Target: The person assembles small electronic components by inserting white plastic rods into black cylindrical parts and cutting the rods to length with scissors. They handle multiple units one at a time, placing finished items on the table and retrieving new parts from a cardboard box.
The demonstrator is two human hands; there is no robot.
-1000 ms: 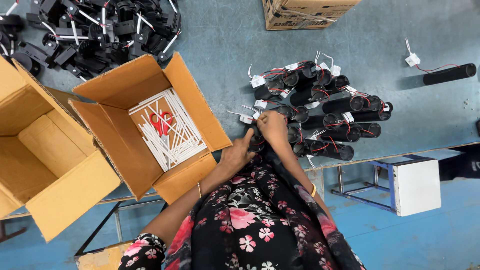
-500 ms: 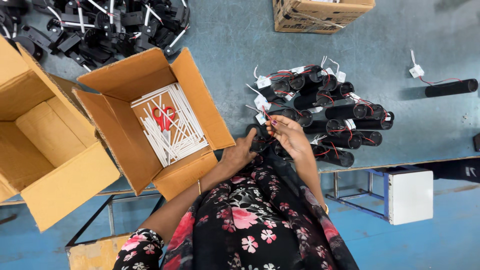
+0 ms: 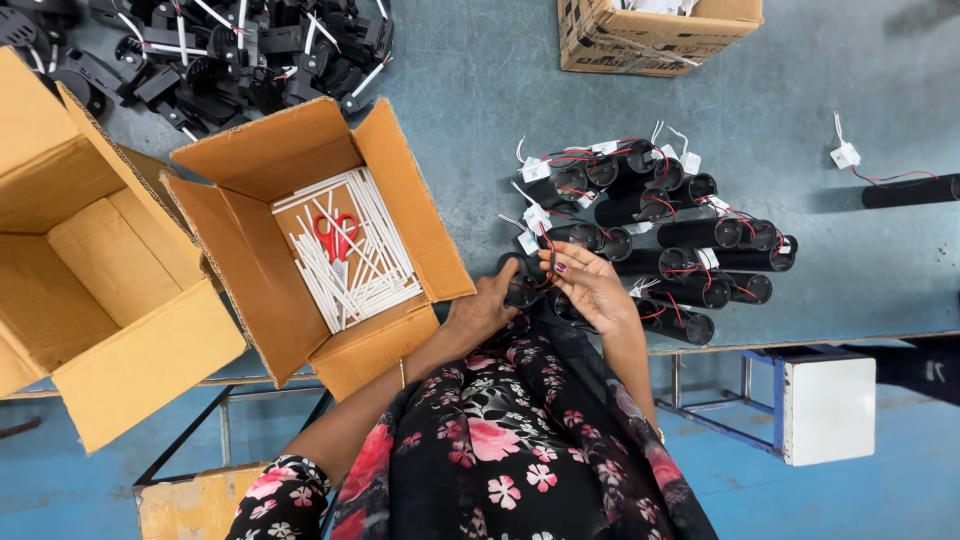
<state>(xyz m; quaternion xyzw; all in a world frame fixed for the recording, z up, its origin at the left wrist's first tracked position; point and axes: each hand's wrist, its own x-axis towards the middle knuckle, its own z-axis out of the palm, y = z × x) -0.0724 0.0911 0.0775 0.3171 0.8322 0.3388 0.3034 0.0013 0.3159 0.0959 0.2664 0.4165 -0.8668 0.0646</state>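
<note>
Item: black tube [image 3: 527,290], at the near edge of the tube pile [image 3: 680,235]. Left hand [image 3: 480,312] closed around it; right hand [image 3: 590,285] fingers half-curled, pinching its red wire [image 3: 549,252]. Best handled by steadying the tube and guiding the wire gently.

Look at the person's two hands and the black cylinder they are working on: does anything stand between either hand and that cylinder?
Nothing visible does. The left hand grips the black cylinder directly at the table edge, and the right hand rests on it from the other side, fingers at its red wires. The pile of cylinders lies behind, not between.
</note>
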